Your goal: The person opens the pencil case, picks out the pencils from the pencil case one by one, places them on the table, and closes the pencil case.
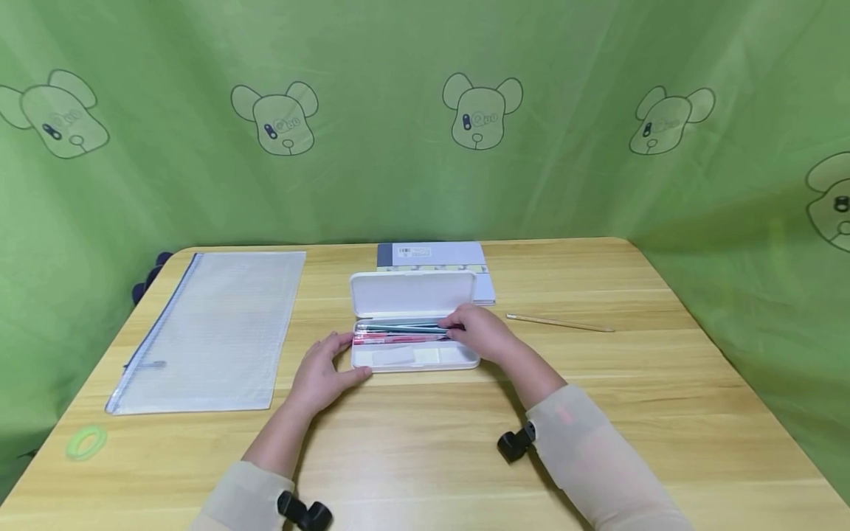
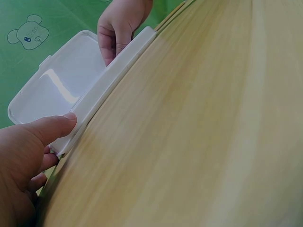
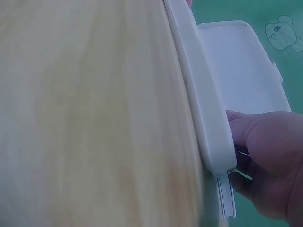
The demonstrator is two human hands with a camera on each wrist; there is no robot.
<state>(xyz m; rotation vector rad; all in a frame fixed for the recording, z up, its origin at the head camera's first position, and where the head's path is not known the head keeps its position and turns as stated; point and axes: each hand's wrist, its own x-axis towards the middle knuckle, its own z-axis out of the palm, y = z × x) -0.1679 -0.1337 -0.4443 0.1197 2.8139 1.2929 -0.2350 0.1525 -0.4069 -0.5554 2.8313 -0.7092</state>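
Note:
A white pencil case (image 1: 415, 366) lies on the table with its lid (image 1: 413, 293) raised. Slim teal and dark pencils (image 1: 398, 327) run lengthwise inside, and pink-red pens (image 1: 392, 339) lie just in front of them. My left hand (image 1: 323, 375) grips the case's left end, its thumb on the front rim in the left wrist view. The right hand (image 1: 481, 333) reaches into the right end, thumb and fingers curled on the ends of the teal and dark pencils. In the right wrist view, the case wall and the hand (image 3: 277, 161) hide most of that grasp.
Behind the case lies a lilac notebook (image 1: 436, 254). One wooden pencil (image 1: 558, 322) rests to the right. At the left are a translucent zip pouch (image 1: 212, 332) and a pale green ring (image 1: 86, 443), near the table's left edge. Green cloth surrounds the table.

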